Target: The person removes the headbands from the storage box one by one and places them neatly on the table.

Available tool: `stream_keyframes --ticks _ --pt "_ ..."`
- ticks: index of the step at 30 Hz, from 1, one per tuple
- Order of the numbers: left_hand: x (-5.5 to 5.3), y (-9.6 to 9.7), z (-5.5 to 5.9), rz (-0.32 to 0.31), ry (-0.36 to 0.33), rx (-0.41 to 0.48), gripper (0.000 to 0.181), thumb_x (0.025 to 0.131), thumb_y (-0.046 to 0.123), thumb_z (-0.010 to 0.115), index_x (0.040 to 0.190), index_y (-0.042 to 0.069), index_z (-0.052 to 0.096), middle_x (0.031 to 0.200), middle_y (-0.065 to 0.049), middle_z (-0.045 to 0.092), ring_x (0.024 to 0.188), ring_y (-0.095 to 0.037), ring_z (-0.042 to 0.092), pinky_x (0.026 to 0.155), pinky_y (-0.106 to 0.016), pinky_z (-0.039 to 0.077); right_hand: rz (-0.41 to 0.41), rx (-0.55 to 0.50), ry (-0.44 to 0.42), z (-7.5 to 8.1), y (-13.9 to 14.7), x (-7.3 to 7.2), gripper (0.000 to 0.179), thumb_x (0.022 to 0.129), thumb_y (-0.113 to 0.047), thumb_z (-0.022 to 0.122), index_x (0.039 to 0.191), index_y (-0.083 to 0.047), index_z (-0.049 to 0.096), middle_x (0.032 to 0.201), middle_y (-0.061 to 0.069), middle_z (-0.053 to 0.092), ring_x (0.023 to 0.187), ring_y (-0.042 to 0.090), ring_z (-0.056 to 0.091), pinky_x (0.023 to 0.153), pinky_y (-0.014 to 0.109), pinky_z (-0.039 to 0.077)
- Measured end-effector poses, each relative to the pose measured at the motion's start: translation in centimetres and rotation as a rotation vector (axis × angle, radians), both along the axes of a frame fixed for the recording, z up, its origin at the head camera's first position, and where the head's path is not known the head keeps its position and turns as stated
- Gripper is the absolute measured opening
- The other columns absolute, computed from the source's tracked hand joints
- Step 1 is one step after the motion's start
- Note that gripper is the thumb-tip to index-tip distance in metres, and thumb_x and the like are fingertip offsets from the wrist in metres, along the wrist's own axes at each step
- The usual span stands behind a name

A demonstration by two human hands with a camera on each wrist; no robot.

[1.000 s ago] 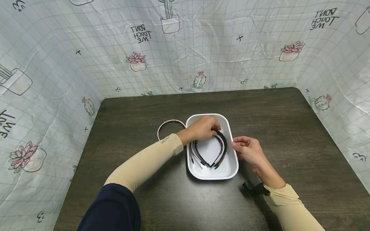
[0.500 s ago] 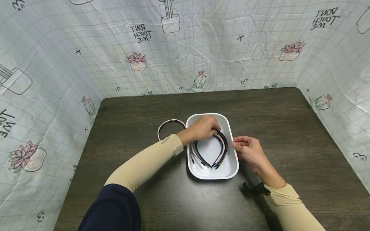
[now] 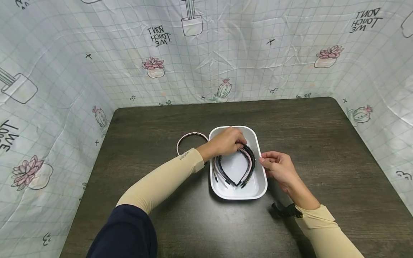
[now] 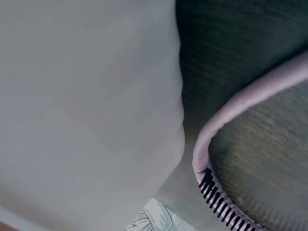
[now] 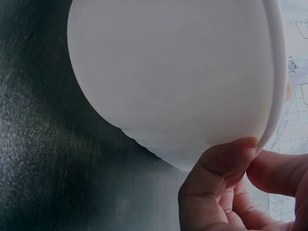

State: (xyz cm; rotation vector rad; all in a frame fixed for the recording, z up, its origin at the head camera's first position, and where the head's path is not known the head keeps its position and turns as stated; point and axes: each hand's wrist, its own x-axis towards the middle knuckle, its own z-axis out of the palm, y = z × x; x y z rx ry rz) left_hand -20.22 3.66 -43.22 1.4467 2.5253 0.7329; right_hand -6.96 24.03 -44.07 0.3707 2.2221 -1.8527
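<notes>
A white tray [image 3: 238, 197] stands on the table with several headbands [image 3: 253, 165] nested inside it, black ones and a pink one among them. My left hand [image 3: 228, 139] reaches over the tray's left side and pinches the headbands at the top of their curve. At the right wall, my right hand [image 3: 280, 168] holds the rim between thumb and fingers. In the right wrist view, that hand's thumb and fingers [image 5: 231, 159] close on the tray's edge. A separate pink headband with black teeth [image 4: 236, 108] lies on the table left of the tray, partly behind my left forearm.
The dark wooden table [image 3: 145, 129] reaches back to a white curtain [image 3: 245, 46] printed with cacti and a grid, which also hangs along both sides. A black strap [image 3: 286, 210] sits at my right wrist.
The head view has shifted slightly. In the tray, the right side of the headbands sits a touch nearer the right wall. Both hands keep their places.
</notes>
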Motion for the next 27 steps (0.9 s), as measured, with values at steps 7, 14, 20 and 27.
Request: stream_keyframes --ticks 7,14,20,27 --pt "-0.13 -0.19 0.11 -0.012 0.007 0.01 0.02 0.095 0.004 0.07 0.108 0.008 0.084 0.102 -0.006 0.079 0.095 -0.017 0.073 0.089 -0.027 0.056 0.003 -0.006 0.002 0.02 0.03 -0.02 0.037 0.104 -0.008 0.063 0.129 0.017 0.054 0.081 -0.011 0.068 0.075 0.002 0.065 0.062 0.027 0.06" --pt "-0.27 -0.27 0.2 -0.013 0.01 0.014 0.02 0.095 0.003 0.071 0.108 0.009 0.085 0.103 -0.005 0.08 0.096 -0.016 0.075 0.088 -0.026 0.057 0.002 0.008 -0.006 0.0 0.04 -0.04 0.037 0.104 -0.01 0.063 0.13 0.016 0.055 0.081 -0.012 0.068 0.075 0.002 0.064 0.062 0.026 0.058" --pt "-0.47 -0.46 0.47 -0.022 0.016 0.005 0.02 0.095 0.002 0.07 0.105 0.01 0.085 0.103 -0.003 0.081 0.095 -0.014 0.075 0.087 -0.026 0.057 0.0 0.009 -0.004 0.0 0.01 -0.04 0.037 0.104 -0.009 0.064 0.129 0.016 0.055 0.081 -0.012 0.068 0.074 0.002 0.064 0.061 0.026 0.058" --pt "-0.79 -0.79 0.6 -0.032 0.039 -0.008 0.023 0.096 0.0 0.067 0.106 0.01 0.084 0.106 -0.003 0.081 0.098 -0.015 0.075 0.089 -0.027 0.058 -0.003 0.034 -0.007 -0.06 0.02 -0.09 0.037 0.104 -0.01 0.064 0.13 0.015 0.056 0.08 -0.013 0.068 0.073 0.002 0.063 0.06 0.026 0.056"
